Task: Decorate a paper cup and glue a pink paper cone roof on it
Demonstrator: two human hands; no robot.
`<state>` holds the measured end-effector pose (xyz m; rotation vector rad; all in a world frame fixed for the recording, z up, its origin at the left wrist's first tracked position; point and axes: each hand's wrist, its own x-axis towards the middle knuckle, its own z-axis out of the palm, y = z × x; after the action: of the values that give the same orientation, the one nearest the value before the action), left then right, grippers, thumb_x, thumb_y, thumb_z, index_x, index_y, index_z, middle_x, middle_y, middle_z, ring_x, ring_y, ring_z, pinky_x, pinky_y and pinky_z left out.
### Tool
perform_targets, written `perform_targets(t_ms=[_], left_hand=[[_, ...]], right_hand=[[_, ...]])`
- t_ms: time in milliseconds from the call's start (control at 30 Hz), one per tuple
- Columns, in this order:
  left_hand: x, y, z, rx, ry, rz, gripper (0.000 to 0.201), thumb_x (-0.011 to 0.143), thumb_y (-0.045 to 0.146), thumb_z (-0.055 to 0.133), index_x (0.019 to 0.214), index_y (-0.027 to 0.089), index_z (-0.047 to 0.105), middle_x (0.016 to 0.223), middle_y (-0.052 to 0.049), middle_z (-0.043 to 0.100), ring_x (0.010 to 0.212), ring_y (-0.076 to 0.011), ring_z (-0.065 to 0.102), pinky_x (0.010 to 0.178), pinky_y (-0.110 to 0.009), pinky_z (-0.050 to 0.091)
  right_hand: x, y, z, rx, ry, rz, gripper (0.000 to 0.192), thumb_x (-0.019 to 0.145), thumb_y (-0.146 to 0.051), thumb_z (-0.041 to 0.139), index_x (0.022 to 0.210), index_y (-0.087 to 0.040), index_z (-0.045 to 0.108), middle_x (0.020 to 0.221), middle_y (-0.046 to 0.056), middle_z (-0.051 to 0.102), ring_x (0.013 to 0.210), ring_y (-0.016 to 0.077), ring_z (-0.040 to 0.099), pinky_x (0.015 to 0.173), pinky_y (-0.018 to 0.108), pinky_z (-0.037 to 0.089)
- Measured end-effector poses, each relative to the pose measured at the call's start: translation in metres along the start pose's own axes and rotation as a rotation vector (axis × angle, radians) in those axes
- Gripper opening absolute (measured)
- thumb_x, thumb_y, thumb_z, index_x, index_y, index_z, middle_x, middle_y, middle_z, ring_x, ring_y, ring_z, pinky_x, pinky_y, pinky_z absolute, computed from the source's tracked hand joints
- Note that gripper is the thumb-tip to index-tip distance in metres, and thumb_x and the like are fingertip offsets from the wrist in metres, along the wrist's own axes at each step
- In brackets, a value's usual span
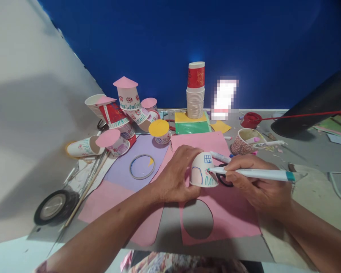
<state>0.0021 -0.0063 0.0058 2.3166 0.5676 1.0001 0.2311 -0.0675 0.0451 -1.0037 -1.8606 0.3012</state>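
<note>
My left hand [179,174] grips an upside-down white paper cup [204,172] by its side. A blue window, a blue-outlined door and a green zigzag are drawn on the cup. In my right hand [255,185] is a white felt-tip marker [261,174] with a teal end, its tip at small reddish and green marks on the cup. Dark scissors handles [225,181] show partly between the cup and my right hand. Another marker [220,156] lies behind them. Under the hands is pink paper [230,218] with a round hole cut out.
Decorated paper cups with pink paper tops [125,82] stand and lie at the left. A tall cup stack [195,102] rises at the back. A tape ring [142,167] lies on purple paper [122,182]. At the right are a patterned cup [240,142] and a dark cylinder [309,104].
</note>
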Motion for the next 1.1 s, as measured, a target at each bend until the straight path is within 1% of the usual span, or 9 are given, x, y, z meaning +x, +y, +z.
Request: perform_targets(t_ms=[67, 233, 367, 467, 533, 767, 1100], left_hand=[[-0.0002, -0.0005, 0.0005, -0.003, -0.003, -0.003, 0.075, 0.071, 0.020, 0.070, 0.141, 0.026, 0.043, 0.126, -0.011, 0.057, 0.115, -0.0315, 0.056, 0.098, -0.050, 0.051], [-0.0017, -0.0022, 0.0012, 0.009, 0.002, 0.002, 0.079, 0.069, 0.018, 0.070, 0.142, 0.025, 0.043, 0.127, -0.011, 0.056, 0.117, -0.0315, 0.056, 0.098, -0.050, 0.051], [-0.0020, -0.0015, 0.0002, 0.000, 0.003, -0.044, 0.075, 0.070, 0.019, 0.071, 0.140, 0.026, 0.045, 0.127, -0.010, 0.057, 0.115, -0.0306, 0.058, 0.098, -0.049, 0.052], [-0.0017, -0.0008, -0.0002, -0.026, 0.020, -0.077, 0.074, 0.070, 0.020, 0.072, 0.139, 0.026, 0.045, 0.129, -0.010, 0.057, 0.118, -0.0307, 0.057, 0.101, -0.050, 0.052], [-0.0014, -0.0005, -0.0002, -0.041, 0.031, -0.089, 0.075, 0.071, 0.020, 0.073, 0.140, 0.027, 0.045, 0.131, -0.010, 0.057, 0.119, -0.0304, 0.057, 0.103, -0.050, 0.052], [-0.0007, 0.0002, -0.0007, -0.050, 0.020, -0.096, 0.072, 0.072, 0.020, 0.073, 0.139, 0.026, 0.046, 0.129, -0.011, 0.058, 0.118, -0.0299, 0.058, 0.102, -0.050, 0.053], [-0.0005, -0.0011, -0.0010, -0.063, 0.022, -0.092, 0.073, 0.071, 0.019, 0.071, 0.139, 0.026, 0.046, 0.129, -0.011, 0.058, 0.118, -0.0296, 0.058, 0.101, -0.049, 0.053]], right_hand=[[-0.0008, 0.0009, -0.0005, 0.001, 0.006, 0.015, 0.009, 0.094, -0.017, 0.069, 0.089, -0.024, 0.071, 0.074, -0.002, 0.076, 0.063, 0.0132, 0.072, 0.062, 0.023, 0.059], [-0.0005, 0.0018, 0.0005, -0.004, -0.012, 0.008, 0.008, 0.095, -0.019, 0.068, 0.089, -0.025, 0.071, 0.074, -0.001, 0.076, 0.060, 0.0151, 0.071, 0.057, 0.026, 0.058], [-0.0017, 0.0012, -0.0013, -0.010, 0.016, 0.024, 0.010, 0.095, -0.017, 0.067, 0.090, -0.026, 0.070, 0.075, 0.000, 0.076, 0.059, 0.0162, 0.070, 0.056, 0.028, 0.058], [-0.0028, 0.0014, -0.0033, -0.027, 0.060, 0.017, 0.012, 0.092, -0.013, 0.068, 0.091, -0.024, 0.071, 0.077, 0.001, 0.077, 0.059, 0.0161, 0.070, 0.054, 0.027, 0.056], [-0.0028, 0.0021, -0.0041, -0.035, 0.065, 0.006, 0.012, 0.091, -0.012, 0.068, 0.090, -0.024, 0.071, 0.076, 0.001, 0.077, 0.059, 0.0155, 0.069, 0.054, 0.026, 0.056], [-0.0019, 0.0034, -0.0041, -0.033, 0.020, 0.011, 0.012, 0.093, -0.013, 0.067, 0.091, -0.024, 0.070, 0.078, -0.001, 0.077, 0.063, 0.0137, 0.071, 0.059, 0.023, 0.058], [-0.0004, 0.0021, -0.0048, -0.060, 0.011, 0.007, 0.013, 0.094, -0.013, 0.066, 0.089, -0.025, 0.069, 0.076, -0.002, 0.076, 0.063, 0.0124, 0.071, 0.061, 0.021, 0.058]])
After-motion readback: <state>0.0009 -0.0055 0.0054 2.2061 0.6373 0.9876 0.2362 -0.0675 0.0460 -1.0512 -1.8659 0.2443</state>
